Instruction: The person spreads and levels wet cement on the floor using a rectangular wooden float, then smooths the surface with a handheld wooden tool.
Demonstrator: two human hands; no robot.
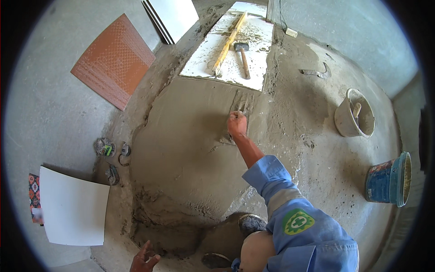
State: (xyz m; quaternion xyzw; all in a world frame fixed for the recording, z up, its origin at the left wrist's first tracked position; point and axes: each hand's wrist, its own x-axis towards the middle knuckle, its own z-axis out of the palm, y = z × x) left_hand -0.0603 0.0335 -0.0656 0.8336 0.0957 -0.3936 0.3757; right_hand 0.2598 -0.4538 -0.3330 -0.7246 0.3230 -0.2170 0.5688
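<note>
What seems to be a flat trowel [244, 105] lies smeared on the wet mortar [181, 136], directly under our right hand [238, 123], which is closed in a fist on it. We judge it stiff and light, but slippery; its covered middle is the safest hold. Our left hand [145, 259], far to the lower left, is loosely spread, nothing visible inside.

The head camera, a wide fisheye, looks steeply down from above, with twelve o'clock pointing forward. The blue sleeve [312, 247] looms nearest at five o'clock; the grey mortar bed [181, 131] lies farther below, mid-view.
</note>
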